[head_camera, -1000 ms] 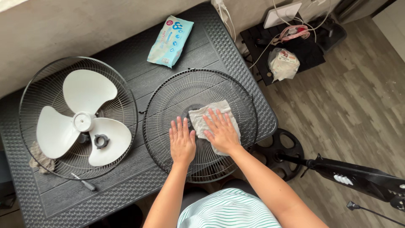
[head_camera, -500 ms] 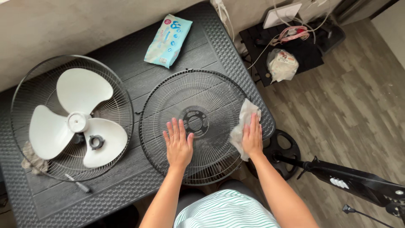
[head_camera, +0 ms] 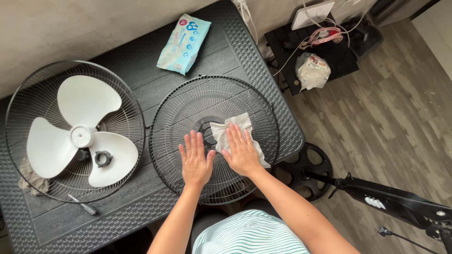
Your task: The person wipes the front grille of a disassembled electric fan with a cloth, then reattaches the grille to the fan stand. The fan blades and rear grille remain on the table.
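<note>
A round black wire fan grille (head_camera: pixel 188 101) lies flat on the dark table (head_camera: pixel 141 70). My left hand (head_camera: pixel 195 159) rests flat on its near part, fingers spread, holding nothing. My right hand (head_camera: pixel 241 150) presses a white wipe (head_camera: pixel 234 127) onto the grille, just right of its centre hub. The wipe is crumpled and spreads out from under my fingers.
A second grille (head_camera: pixel 19 108) at the left holds a white three-blade fan propeller (head_camera: pixel 77 134) and a black ring nut (head_camera: pixel 102 158). A screwdriver (head_camera: pixel 83 205) lies near the front edge, a grey rag (head_camera: pixel 30 181) at far left, a pack of wipes (head_camera: pixel 182 37) at the back. The fan stand (head_camera: pixel 376 200) lies on the floor at right.
My right hand has slid the wipe from the grille's right rim back to just right of the hub. My left hand has stayed flat on the near part.
</note>
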